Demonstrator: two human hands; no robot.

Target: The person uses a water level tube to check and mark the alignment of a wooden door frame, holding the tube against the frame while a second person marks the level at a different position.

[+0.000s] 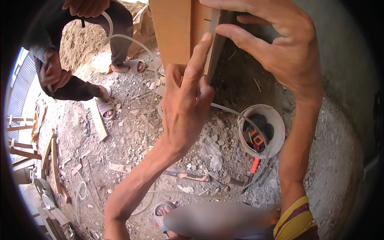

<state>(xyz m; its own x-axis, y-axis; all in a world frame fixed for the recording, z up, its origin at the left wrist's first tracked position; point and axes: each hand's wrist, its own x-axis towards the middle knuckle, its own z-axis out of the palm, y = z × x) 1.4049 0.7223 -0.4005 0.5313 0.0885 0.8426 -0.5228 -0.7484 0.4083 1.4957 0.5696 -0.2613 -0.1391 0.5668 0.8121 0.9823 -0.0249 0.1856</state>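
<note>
An upright orange-brown wooden board or frame (173, 36) stands ahead of me, with a pale translucent strip (214, 26) along its right edge. My left hand (184, 100) points upward, its index fingertip at that strip and its other fingers partly curled. To the right, my right hand (286, 44) curves in a C shape. Its thumb tip is by the strip, while its index finger reaches across near the top rim. Between thumb and index there is a gap. A short dark mark shows on the wood. Behind my left hand passes a clear hose (228, 108).
A co-worker's hand (87, 6) grips the hose at upper left. A bucket (282, 134) with an orange tape measure (256, 137) stands at right. Near it lie a handsaw (194, 176) and an orange-handled tool (255, 165). Rubble covers the ground; wood pieces (55, 168) lie left.
</note>
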